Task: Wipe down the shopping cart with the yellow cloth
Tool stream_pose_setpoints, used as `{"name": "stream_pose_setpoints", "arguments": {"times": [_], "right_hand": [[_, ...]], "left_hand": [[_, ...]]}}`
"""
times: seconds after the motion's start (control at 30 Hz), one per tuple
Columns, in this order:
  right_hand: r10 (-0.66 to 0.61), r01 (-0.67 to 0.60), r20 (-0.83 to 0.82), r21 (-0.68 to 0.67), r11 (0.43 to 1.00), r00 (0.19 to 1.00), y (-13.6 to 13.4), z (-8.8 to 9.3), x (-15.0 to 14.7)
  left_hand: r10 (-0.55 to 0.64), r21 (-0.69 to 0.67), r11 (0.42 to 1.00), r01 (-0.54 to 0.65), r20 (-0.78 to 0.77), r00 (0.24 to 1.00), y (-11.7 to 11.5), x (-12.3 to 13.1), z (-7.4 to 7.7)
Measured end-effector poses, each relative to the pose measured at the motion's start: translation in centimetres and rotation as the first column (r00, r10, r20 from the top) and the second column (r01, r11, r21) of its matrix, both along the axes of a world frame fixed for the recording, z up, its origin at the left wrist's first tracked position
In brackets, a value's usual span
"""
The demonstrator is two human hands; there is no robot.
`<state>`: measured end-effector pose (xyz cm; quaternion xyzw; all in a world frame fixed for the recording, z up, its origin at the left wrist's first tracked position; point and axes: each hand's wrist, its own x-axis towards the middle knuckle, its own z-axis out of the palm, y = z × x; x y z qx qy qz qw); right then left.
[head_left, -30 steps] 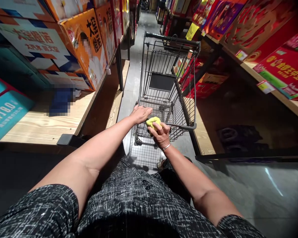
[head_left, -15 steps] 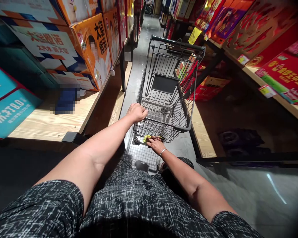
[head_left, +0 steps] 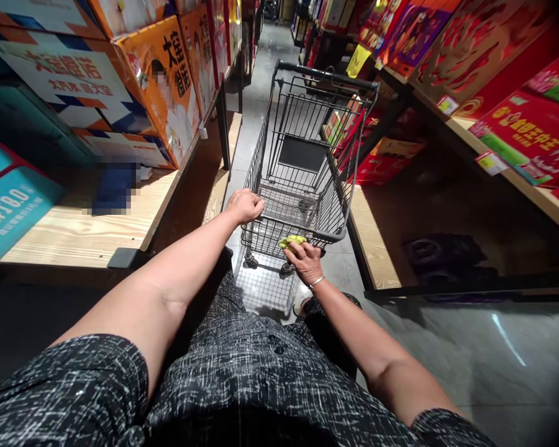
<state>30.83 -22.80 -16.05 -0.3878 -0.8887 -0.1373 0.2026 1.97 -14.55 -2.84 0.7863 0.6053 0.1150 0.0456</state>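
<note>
Left hand: I see my left hand (head_left: 245,206) closed in a loose fist at the near left corner of the shopping cart (head_left: 323,234), fingers curled over its top rim.
Right hand: my right hand (head_left: 306,261) has its fingers bent onto a yellow cloth (head_left: 292,240), bunching it up; a pale band (head_left: 317,282) circles the wrist.
Yellow cloth: at the near wire wall of the basket, below the top rim – from up here I can't tell how firmly it meets the wires.
Cart: it stands upright in the aisle, near end toward me, with the black handle bar (head_left: 326,71) at the far end and a dark panel (head_left: 302,153) on the wire flap below that.
Left shelf: on the pale wooden board (head_left: 121,233) I have stacked orange-and-white cartons (head_left: 158,93), a teal box (head_left: 18,205) and a dark blue item (head_left: 114,186) – too pixelated for me to name.
Right shelf: red gift boxes (head_left: 526,133) sit on the upper board, price tags (head_left: 491,162) along its edge.
Floor: grey tiles (head_left: 503,372), with the basket's grid shadow falling just before my feet.
</note>
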Motion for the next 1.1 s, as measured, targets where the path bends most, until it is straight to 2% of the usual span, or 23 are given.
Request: {"name": "stream_pose_setpoints", "arguments": {"times": [0.07, 0.13, 0.23, 0.3, 0.4, 0.5, 0.57, 0.63, 0.73, 0.87, 1.0, 1.1], "right_hand": [[0.005, 0.003, 0.076, -0.098, 0.995, 0.997, -1.1, -2.7, -0.3], [0.004, 0.012, 0.102, -0.151, 0.989, 0.995, -2.1, -4.3, -0.8], [0.02, 0.0, 0.109, -0.184, 0.983, 0.994, -2.6, -4.5, -1.5], [0.047, -0.024, 0.115, -0.196, 0.98, 0.992, -2.3, -3.4, -1.9], [0.039, -0.023, 0.095, -0.165, 0.986, 0.995, -1.5, -0.1, -1.7], [-0.055, 0.055, -0.081, 0.005, 0.998, 0.995, -0.8, 4.5, -0.2], [-0.118, 0.148, -0.229, 0.122, 0.981, 0.966, -0.6, 7.4, 1.1], [-0.153, 0.209, -0.303, 0.162, 0.964, 0.941, -0.4, 9.3, 2.3], [-0.16, 0.213, -0.311, 0.144, 0.966, 0.937, -0.4, 9.6, 2.3], [-0.143, 0.179, -0.275, 0.111, 0.978, 0.951, 0.0, 7.8, -1.8], [-0.033, 0.039, -0.167, 0.032, 0.999, 0.985, 1.5, 7.8, -7.0], [0.058, -0.056, -0.144, 0.02, 0.998, 0.988, 2.2, 8.6, -7.6]], "left_hand": [[0.005, -0.001, 1.0, -0.005, 0.001, 1.0, 0.1, -0.1, 0.1], [0.006, 0.001, 1.0, -0.006, 0.001, 1.0, 0.2, -0.2, 0.1], [-0.003, 0.007, 1.0, 0.003, -0.004, 1.0, 0.5, -0.6, 0.1], [0.01, 0.012, 1.0, -0.009, -0.007, 1.0, 0.6, -1.0, 0.1], [0.042, 0.007, 0.999, -0.042, -0.011, 0.999, 0.8, -1.6, 0.2], [0.023, -0.009, 1.0, -0.023, -0.016, 1.0, 0.7, -2.0, 0.4], [0.012, -0.014, 1.0, -0.012, -0.019, 1.0, 0.7, -2.1, 0.4], [0.019, -0.014, 1.0, -0.02, -0.022, 1.0, 0.7, -2.1, 0.5], [0.025, -0.015, 1.0, -0.025, -0.012, 1.0, 0.6, -1.9, 0.5], [0.02, -0.006, 1.0, -0.02, -0.014, 1.0, 0.7, -1.8, 0.4], [-0.03, -0.03, 0.999, 0.028, -0.079, 0.996, 1.0, -2.4, 0.5], [-0.05, -0.049, 0.998, 0.045, -0.105, 0.993, 1.4, -3.5, 0.4]]}}
